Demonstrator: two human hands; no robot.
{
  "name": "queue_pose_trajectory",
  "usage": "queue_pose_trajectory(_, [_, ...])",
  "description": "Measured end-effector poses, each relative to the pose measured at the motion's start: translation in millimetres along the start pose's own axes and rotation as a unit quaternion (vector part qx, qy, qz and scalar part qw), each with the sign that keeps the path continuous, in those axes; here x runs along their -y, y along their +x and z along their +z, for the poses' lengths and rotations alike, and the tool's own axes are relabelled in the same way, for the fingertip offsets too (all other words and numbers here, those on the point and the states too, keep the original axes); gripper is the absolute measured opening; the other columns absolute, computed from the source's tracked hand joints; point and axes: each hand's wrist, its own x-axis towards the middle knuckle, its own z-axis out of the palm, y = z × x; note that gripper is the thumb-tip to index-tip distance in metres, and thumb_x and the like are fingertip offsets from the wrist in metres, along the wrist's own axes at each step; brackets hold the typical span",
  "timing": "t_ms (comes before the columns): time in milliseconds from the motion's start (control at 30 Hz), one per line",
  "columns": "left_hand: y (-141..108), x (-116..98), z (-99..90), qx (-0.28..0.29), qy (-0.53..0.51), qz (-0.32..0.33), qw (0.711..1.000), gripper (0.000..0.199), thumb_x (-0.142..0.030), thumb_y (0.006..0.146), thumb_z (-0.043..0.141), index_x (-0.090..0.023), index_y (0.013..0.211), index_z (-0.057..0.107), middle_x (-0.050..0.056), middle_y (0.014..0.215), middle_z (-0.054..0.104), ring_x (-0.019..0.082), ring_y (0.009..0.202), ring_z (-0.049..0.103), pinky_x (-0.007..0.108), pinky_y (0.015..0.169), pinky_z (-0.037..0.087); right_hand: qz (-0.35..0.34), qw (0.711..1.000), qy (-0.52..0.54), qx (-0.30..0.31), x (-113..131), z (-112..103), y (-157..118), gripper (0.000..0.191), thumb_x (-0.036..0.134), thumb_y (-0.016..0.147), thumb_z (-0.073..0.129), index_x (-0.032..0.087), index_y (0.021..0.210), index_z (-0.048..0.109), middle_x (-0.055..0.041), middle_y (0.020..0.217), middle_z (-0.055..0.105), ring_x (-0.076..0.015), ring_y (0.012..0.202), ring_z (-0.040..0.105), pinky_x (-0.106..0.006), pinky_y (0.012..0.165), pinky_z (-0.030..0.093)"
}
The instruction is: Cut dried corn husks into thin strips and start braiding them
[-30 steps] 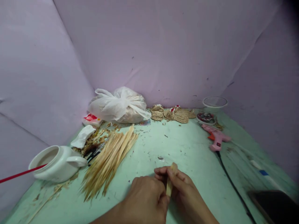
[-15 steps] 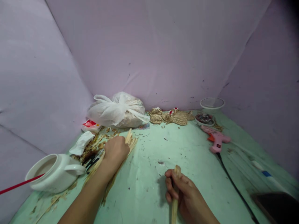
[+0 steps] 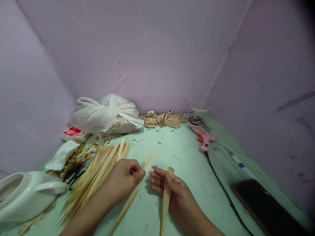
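Note:
My left hand (image 3: 129, 177) pinches a pale dried-leaf strip (image 3: 133, 195), its upper tip blurred by motion. Just to the right, my right hand (image 3: 176, 190) grips another dried-leaf strip (image 3: 166, 200) under the thumb, with the strip hanging down toward me. The two hands are close but apart, above the green table (image 3: 147, 213). A bundle of similar dried strips (image 3: 95, 175) lies fanned out left of my left hand, partly hidden by that forearm.
A white pot (image 3: 31, 195) and black-handled scissors (image 3: 76, 175) are at left. Behind sit a tied plastic bag (image 3: 108, 114) and woven straw pieces (image 3: 169, 120). On the right are a pink glue gun (image 3: 204, 139), its black cord (image 3: 226, 196) and a dark phone-like slab (image 3: 265, 206).
My left hand has come off the bundle toward my right hand, bringing one strip with it. The view has swung to the right; my right hand still holds its strip.

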Motion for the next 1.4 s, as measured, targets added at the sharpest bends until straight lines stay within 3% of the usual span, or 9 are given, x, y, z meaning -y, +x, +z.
queue_pose_trajectory(133, [-6.3, 0.7, 43.1, 0.072, -0.069, -0.018, 0.995, 0.019, -0.026, 0.067, 0.049, -0.019, 0.051, 0.043, -0.007, 0.040, 0.040, 0.010, 0.041, 0.038, 0.022, 0.045, 0.028, -0.014, 1.000, -0.009, 0.017, 0.1, 0.3, 0.0, 0.033, 0.040, 0.069, 0.069, 0.011, 0.084, 0.070, -0.0105, 0.078, 0.069, -0.0190, 0.073, 0.063, -0.032, 0.074, 0.045])
queue_pose_trajectory(233, [-6.3, 5.3, 55.9, 0.076, -0.078, -0.017, 0.994, 0.017, -0.023, 0.065, 0.051, -0.019, 0.050, 0.043, -0.007, 0.040, 0.039, 0.008, 0.040, 0.036, 0.021, 0.044, 0.027, -0.023, 1.000, -0.013, -0.013, -2.4, -3.4, 1.7, 0.027, 0.037, 0.065, 0.073, 0.013, 0.077, 0.068, -0.0068, 0.073, 0.068, -0.0168, 0.068, 0.062, -0.030, 0.073, 0.045])
queue_pose_trajectory(467, [-1.5, 3.2, 44.4, 0.148, -0.173, -0.053, 0.972, 0.025, -0.037, 0.059, 0.057, -0.018, 0.051, 0.044, -0.007, 0.039, 0.040, 0.007, 0.034, 0.036, 0.021, 0.039, 0.026, 0.000, 0.999, 0.007, -0.047, -0.5, -3.3, 2.3, 0.031, 0.038, 0.062, 0.074, 0.013, 0.077, 0.063, -0.0050, 0.067, 0.067, -0.0165, 0.059, 0.061, -0.032, 0.066, 0.046])
queue_pose_trajectory(633, [-1.7, 5.0, 43.7, 0.209, -0.185, -0.068, 0.958, 0.025, -0.035, 0.055, 0.060, -0.018, 0.047, 0.043, -0.007, 0.039, 0.039, 0.006, 0.034, 0.035, 0.022, 0.038, 0.029, 0.004, 0.999, 0.009, -0.042, 2.2, -2.2, 0.7, 0.029, 0.036, 0.064, 0.072, 0.013, 0.078, 0.062, -0.0068, 0.073, 0.068, -0.0175, 0.065, 0.063, -0.033, 0.069, 0.046])
queue_pose_trajectory(833, [-2.9, 15.5, 56.2, 0.206, -0.154, -0.059, 0.965, 0.021, -0.032, 0.057, 0.057, -0.017, 0.048, 0.046, -0.006, 0.038, 0.039, 0.007, 0.035, 0.035, 0.023, 0.039, 0.026, -0.001, 1.000, 0.019, -0.002, 0.3, -3.5, 0.1, 0.031, 0.036, 0.066, 0.071, 0.014, 0.085, 0.061, -0.0061, 0.075, 0.067, -0.0177, 0.068, 0.062, -0.032, 0.069, 0.046])
queue_pose_trajectory(967, [-2.4, 10.9, 44.6, 0.204, -0.076, -0.023, 0.976, 0.029, -0.033, 0.064, 0.056, -0.016, 0.044, 0.045, -0.007, 0.041, 0.033, 0.006, 0.040, 0.028, 0.022, 0.041, 0.019, -0.006, 0.999, 0.031, 0.009, 0.2, -3.3, -1.3, 0.024, 0.035, 0.067, 0.069, 0.016, 0.074, 0.056, -0.0008, 0.060, 0.060, -0.0128, 0.058, 0.057, -0.026, 0.058, 0.046])
queue_pose_trajectory(1133, [2.5, 0.1, 19.4, 0.087, -0.152, -0.047, 0.983, 0.027, -0.038, 0.063, 0.062, -0.013, 0.069, 0.059, -0.006, 0.046, 0.044, 0.006, 0.042, 0.032, 0.020, 0.041, 0.023, 0.090, 0.995, -0.026, 0.044, 3.5, -0.3, -7.8, 0.022, 0.036, 0.071, 0.064, 0.017, 0.078, 0.055, 0.0079, 0.046, 0.043, -0.0045, 0.034, 0.031, -0.018, 0.031, 0.040])
queue_pose_trajectory(1267, [4.9, 2.4, 23.1, 0.168, -0.278, -0.070, 0.943, 0.041, -0.035, 0.059, 0.067, -0.011, 0.090, 0.058, -0.004, 0.046, 0.054, 0.006, 0.040, 0.037, 0.019, 0.041, 0.024, 0.175, 0.977, -0.064, 0.099, 1.9, -0.2, -11.7, 0.025, 0.038, 0.071, 0.063, 0.015, 0.076, 0.057, 0.0074, 0.043, 0.043, -0.0026, 0.030, 0.025, -0.011, 0.022, 0.028])
queue_pose_trajectory(1400, [3.5, 6.8, 29.7, 0.202, -0.324, -0.060, 0.922, 0.034, -0.028, 0.057, 0.070, -0.011, 0.084, 0.059, -0.004, 0.041, 0.053, 0.007, 0.038, 0.043, 0.019, 0.042, 0.025, 0.211, 0.964, -0.084, 0.139, -1.0, -2.9, -10.7, 0.036, 0.048, 0.070, 0.061, 0.012, 0.076, 0.059, 0.0053, 0.044, 0.047, -0.0026, 0.027, 0.030, -0.014, 0.022, 0.035])
